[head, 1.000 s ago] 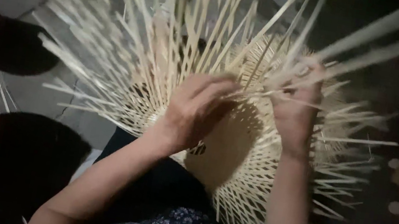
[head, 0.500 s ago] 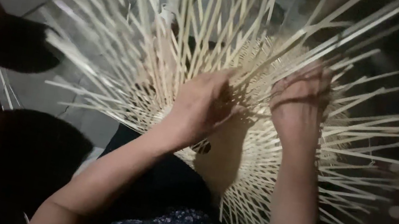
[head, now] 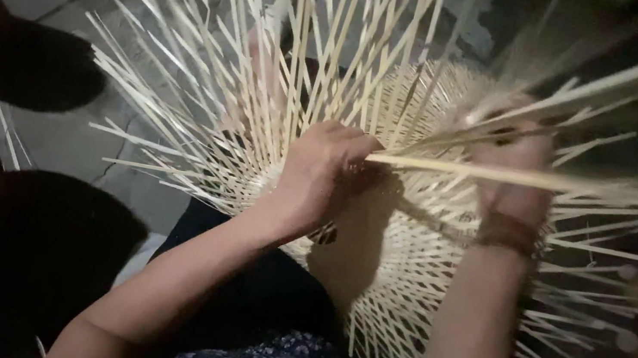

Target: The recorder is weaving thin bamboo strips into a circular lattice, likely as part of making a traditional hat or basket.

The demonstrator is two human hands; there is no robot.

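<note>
Since the earlier frame one strip (head: 512, 176) has swung level, its long axis running right from the left hand (head: 320, 175), whose grip pinches its near end over the basket (head: 412, 248), nearer than the right hand (head: 512, 174), grip unclear.

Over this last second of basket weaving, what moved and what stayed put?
The right hand rose slightly on the rim, and a long strip now lies level between it and the left hand. The loose spokes have swung. Both hands stay on the half-woven basket, which still rests on the lap.
</note>
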